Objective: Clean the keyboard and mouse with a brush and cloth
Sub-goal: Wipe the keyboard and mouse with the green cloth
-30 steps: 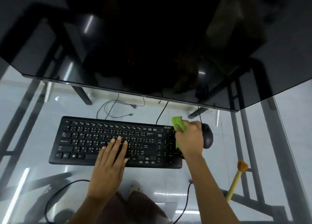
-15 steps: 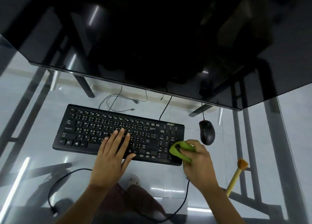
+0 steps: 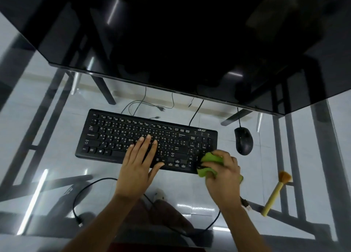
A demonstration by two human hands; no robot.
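A black keyboard [image 3: 121, 136] lies on the glass desk [image 3: 57, 157]. My left hand [image 3: 138, 164] rests flat on its middle keys, fingers spread. My right hand [image 3: 222, 174] grips a bunched green cloth [image 3: 209, 161] pressed on the keyboard's near right corner, over the number pad. A black mouse [image 3: 243, 140] sits to the right of the keyboard, apart from both hands. A brush [image 3: 276, 192] with a pale wooden handle and orange bristles lies on the glass at the right, untouched.
A dark monitor [image 3: 190, 43] overhangs the far side of the desk. Cables [image 3: 91, 187] show through the glass near the front edge, and more lie behind the keyboard. Dark frame bars [image 3: 322, 157] run under the glass on both sides.
My right hand has drawn the green cloth from the keyboard's far right edge down to its near right corner, uncovering the mouse. My left hand stayed on the keys.
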